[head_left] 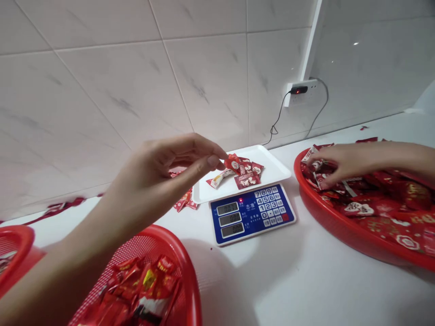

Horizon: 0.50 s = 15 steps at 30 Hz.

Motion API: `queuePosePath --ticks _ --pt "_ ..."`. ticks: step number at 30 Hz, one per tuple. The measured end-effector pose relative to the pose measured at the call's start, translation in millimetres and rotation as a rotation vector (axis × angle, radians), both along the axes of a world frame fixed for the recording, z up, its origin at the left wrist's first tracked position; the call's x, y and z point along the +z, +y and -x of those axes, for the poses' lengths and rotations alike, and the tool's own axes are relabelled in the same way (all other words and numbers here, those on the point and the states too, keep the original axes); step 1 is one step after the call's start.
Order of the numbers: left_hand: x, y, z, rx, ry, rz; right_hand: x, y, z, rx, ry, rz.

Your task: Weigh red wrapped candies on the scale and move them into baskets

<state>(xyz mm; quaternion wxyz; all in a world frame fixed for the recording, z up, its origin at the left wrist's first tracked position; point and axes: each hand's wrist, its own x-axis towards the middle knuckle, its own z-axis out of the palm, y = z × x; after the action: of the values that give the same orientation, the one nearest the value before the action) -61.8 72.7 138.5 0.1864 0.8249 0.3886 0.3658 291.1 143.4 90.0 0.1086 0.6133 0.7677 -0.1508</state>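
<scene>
My left hand [183, 163] is over the white tray of the scale, with thumb and forefinger pinched at a small red wrapped candy [233, 164]. Under and around that candy lie several other wrapped candies [248, 180] on the tray [272, 170]. The blue scale [251, 215] has a keypad and three small displays; their digits are hard to read. At the right, my right hand [335, 165] reaches into a red basket [326, 222] heaped with wrapped candies. Its thumb and fingers are apart, touching the candies; some fingertips are hidden among the wrappers.
Another red basket [188, 271] with red packets is at the lower left, under my left forearm. Part of a further red basket [25, 244] shows at the left edge. Red packets [185, 199] lie beside the tray. A socket [288, 97] with cords is on the tiled wall.
</scene>
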Motion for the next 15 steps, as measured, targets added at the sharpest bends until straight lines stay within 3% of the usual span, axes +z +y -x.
queuePosePath --ticks 3,7,15 --pt "-4.4 2.2 -0.6 0.018 0.049 0.026 -27.3 -19.4 -16.7 -0.061 -0.107 0.033" --pt "-14.3 8.5 -2.2 -0.024 0.078 0.07 -54.5 -35.2 -11.7 -0.011 -0.105 -0.052" --pt "-26.2 16.4 -15.8 -0.078 0.129 0.105 -54.6 -33.0 -6.8 -0.04 -0.108 -0.112"
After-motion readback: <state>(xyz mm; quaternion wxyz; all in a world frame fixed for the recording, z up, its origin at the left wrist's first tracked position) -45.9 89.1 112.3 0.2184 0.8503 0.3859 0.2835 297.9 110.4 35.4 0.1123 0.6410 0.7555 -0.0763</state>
